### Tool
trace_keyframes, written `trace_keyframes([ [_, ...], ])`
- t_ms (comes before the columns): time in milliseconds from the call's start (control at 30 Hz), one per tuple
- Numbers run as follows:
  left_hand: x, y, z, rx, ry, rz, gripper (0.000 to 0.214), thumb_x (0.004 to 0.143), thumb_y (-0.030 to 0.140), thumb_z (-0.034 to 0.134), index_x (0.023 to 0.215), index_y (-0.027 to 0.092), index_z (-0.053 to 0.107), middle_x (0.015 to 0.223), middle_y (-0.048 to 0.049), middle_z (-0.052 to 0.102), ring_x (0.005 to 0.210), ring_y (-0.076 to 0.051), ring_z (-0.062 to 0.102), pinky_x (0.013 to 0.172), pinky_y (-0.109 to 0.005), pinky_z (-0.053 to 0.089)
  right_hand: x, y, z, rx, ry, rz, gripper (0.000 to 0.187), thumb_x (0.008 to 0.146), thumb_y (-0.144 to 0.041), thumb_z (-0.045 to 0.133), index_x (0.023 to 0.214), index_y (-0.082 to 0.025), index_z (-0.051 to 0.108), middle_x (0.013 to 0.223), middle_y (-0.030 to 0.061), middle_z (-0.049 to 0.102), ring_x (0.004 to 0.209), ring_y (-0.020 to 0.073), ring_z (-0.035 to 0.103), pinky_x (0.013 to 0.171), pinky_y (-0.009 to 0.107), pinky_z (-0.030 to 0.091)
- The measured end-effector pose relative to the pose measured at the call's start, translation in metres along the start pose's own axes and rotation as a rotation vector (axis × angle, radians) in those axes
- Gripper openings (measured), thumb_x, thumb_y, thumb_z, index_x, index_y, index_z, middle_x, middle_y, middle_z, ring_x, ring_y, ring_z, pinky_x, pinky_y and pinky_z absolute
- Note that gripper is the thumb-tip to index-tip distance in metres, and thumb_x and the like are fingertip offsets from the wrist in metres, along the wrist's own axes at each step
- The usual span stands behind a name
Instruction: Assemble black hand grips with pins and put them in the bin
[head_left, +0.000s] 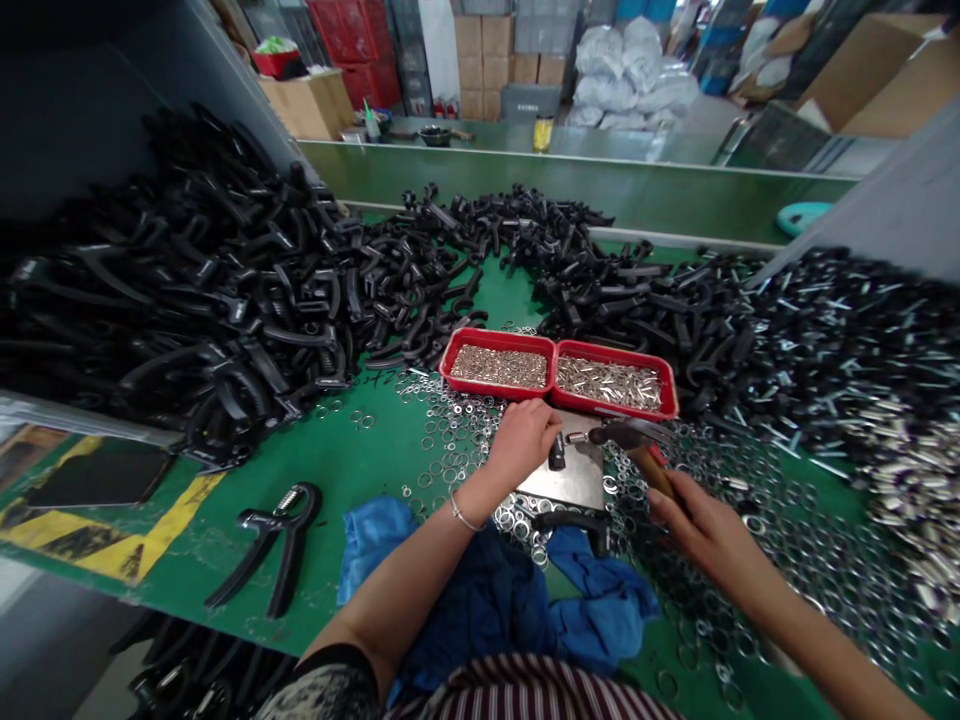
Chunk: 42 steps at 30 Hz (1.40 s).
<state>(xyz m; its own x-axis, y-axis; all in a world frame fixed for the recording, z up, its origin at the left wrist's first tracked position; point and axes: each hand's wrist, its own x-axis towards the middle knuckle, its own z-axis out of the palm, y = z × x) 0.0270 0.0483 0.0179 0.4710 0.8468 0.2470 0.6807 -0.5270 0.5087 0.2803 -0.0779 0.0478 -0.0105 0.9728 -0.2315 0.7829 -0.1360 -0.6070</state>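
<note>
So the small black part (556,452) stands upright on a steel plate (581,485) in the middle of the green bench, probably because the plate gives a hard, flat base. The left hand (525,440) is curled round it, fingertips pinching it so it doesn't tip. The right hand (705,535) is wrapped tight around the wooden handle of a hammer (634,437), whose head hovers just right of the part, a bit blurry. Another black piece (570,520) lies at the plate's near edge. Just behind the plate sit two red trays, the left tray (498,336) with tiny metal bits and the right tray (616,350) with what look like small pins, close enough to grab from, I'd guess. Loose metal rings (450,432) are scattered all around. A blue cloth (371,540) is bunched up near the person's lap, one finished hand gripper (277,540) lies off to the left, and huge piles of black handles (210,290) fill the back.
</note>
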Motion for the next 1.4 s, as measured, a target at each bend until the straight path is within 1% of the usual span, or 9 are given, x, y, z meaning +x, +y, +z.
trace_keyframes([
  [100,0.001,-0.001,0.003,-0.02,0.011,-0.1,0.014,0.095,0.026,0.055,0.088,0.018,0.064,0.093,-0.0049,0.065,0.092,-0.02,0.06,0.083,-0.033,0.043,0.007,0.0,0.007,0.034,-0.046,0.023,0.041,0.096,-0.056,0.042,0.119,-0.024,0.054,0.083,0.0028,0.071,0.065,0.0213,0.066,0.06,0.031,0.05],
  [333,-0.004,0.007,-0.007,0.198,-0.087,0.108,0.022,0.098,0.034,0.049,0.101,0.016,0.063,0.104,-0.0096,0.065,0.103,-0.027,0.056,0.092,-0.042,0.04,0.006,-0.01,0.004,0.111,-0.024,0.061,0.04,0.096,-0.057,0.043,0.114,-0.024,0.056,0.081,0.0029,0.071,0.061,0.0202,0.064,0.056,0.031,0.047],
  [433,-0.016,0.008,-0.009,0.162,-0.05,0.028,0.07,0.083,0.054,0.067,0.133,0.01,0.048,0.125,-0.0177,0.058,0.115,-0.034,0.051,0.099,-0.047,0.039,-0.001,-0.032,-0.005,0.137,0.01,0.0,0.036,0.098,-0.055,0.04,0.107,-0.024,0.057,0.077,0.0028,0.068,0.063,0.0197,0.063,0.056,0.029,0.045],
  [533,-0.025,0.005,-0.006,0.098,-0.092,0.038,0.1,0.076,0.052,0.075,0.149,0.006,0.025,0.137,-0.0228,0.05,0.122,-0.037,0.047,0.106,-0.048,0.036,0.004,-0.049,-0.005,0.054,0.101,-0.1,0.036,0.1,-0.051,0.035,0.107,-0.023,0.056,0.079,0.0052,0.067,0.067,0.0208,0.064,0.059,0.029,0.044],
  [667,-0.027,0.002,-0.002,0.056,-0.137,0.043,0.101,0.077,0.043,0.077,0.152,0.009,0.017,0.14,-0.023,0.048,0.126,-0.037,0.047,0.108,-0.05,0.035,0.028,-0.051,0.005,-0.172,0.015,-0.164,0.029,0.099,-0.044,0.039,0.095,-0.021,0.056,0.074,0.0059,0.065,0.064,0.0215,0.062,0.058,0.03,0.04],
  [1000,-0.029,0.0,0.004,0.023,-0.088,0.017,0.102,0.077,0.044,0.077,0.152,0.009,0.017,0.135,-0.0212,0.052,0.125,-0.037,0.048,0.108,-0.052,0.036,0.035,-0.027,0.027,-0.007,-0.042,-0.082,0.036,0.099,-0.05,0.034,0.089,-0.022,0.054,0.071,0.0039,0.064,0.062,0.0216,0.06,0.061,0.032,0.044],
  [1167,-0.045,0.022,-0.018,-0.104,0.048,-0.081,0.089,0.082,0.049,0.072,0.15,0.017,0.025,0.131,-0.0165,0.055,0.122,-0.034,0.051,0.107,-0.053,0.04,0.032,-0.024,0.024,-0.005,0.325,-0.243,0.043,0.093,-0.053,0.047,0.111,-0.019,0.065,0.106,0.0147,0.068,0.101,0.0307,0.062,0.092,0.047,0.046],
  [1267,-0.057,0.046,-0.026,-0.148,0.218,-0.093,0.09,0.083,0.055,0.068,0.151,0.019,0.022,0.131,-0.0169,0.055,0.124,-0.034,0.051,0.106,-0.055,0.042,0.024,-0.052,0.026,0.259,0.284,-0.236,0.039,0.093,-0.053,0.051,0.107,-0.023,0.071,0.111,0.0114,0.069,0.109,0.0293,0.06,0.101,0.046,0.043],
  [1400,-0.072,0.064,-0.017,-0.073,0.237,0.131,0.087,0.089,0.05,0.062,0.155,0.019,0.013,0.132,-0.0185,0.055,0.122,-0.034,0.053,0.107,-0.056,0.041,0.02,-0.089,0.049,0.927,0.031,0.046,0.049,0.089,-0.063,0.054,0.106,-0.021,0.072,0.097,0.0082,0.074,0.088,0.0255,0.068,0.077,0.036,0.055],
])
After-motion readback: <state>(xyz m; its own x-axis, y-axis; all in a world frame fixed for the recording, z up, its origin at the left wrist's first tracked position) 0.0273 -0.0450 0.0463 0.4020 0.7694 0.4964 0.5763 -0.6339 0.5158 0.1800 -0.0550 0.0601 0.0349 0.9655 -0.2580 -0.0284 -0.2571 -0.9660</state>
